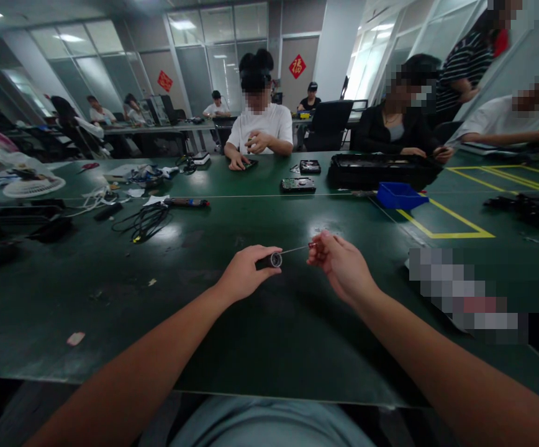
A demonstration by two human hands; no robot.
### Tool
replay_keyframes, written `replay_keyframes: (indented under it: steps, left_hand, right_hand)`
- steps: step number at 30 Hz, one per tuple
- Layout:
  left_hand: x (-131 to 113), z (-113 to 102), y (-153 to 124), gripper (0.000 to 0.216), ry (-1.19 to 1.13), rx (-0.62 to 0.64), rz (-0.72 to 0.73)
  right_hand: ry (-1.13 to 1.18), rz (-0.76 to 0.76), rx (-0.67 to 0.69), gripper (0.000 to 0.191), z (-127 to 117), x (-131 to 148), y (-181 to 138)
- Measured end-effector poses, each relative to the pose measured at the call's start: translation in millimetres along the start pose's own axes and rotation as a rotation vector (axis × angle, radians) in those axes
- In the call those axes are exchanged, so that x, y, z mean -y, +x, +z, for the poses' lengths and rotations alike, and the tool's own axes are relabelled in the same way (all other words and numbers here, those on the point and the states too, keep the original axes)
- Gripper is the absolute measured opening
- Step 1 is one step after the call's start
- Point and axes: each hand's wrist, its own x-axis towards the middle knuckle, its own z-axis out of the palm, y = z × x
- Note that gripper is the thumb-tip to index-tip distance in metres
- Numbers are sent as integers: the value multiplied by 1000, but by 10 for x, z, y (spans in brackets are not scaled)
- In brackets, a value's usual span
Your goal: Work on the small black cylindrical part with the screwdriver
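Between the thumb and fingers of my left hand (240, 272) is a short black cylinder (269, 261) that looks like a small flashlight. Its round, silver-ringed end faces right. My right hand (348, 268) is closed around the reddish handle of a thin screwdriver (296, 249). The slim metal shaft points left, and its tip is at the upper rim of the cylinder's ringed end. Whether the tip touches the rim or only passes by it, I cannot tell. Both hands are above the green table (292, 347).
A blue bin (400, 195) and a long black casing (381, 169) stand at the far right. Hard drives (298, 185) lie at the back. To the left are a pen-like tool (188, 202) and tangled black cables (146, 222). Several people sit around.
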Motion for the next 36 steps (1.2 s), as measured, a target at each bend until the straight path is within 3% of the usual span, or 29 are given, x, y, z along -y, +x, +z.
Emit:
replay_keyframes:
  steps: [8,21,36]
  left_hand:
    - [-18,-13,3,42,24,-5,-34]
    - [49,0,6,41,44,-11,-15]
    - [-1,-5,8,40,49,-9,-23]
  right_hand:
    - [-409,-283,34,30,-6,30,-87]
    - [-694,-433,135,22,53,76,-219]
    - [-639,-362,105,24,50,62,-187]
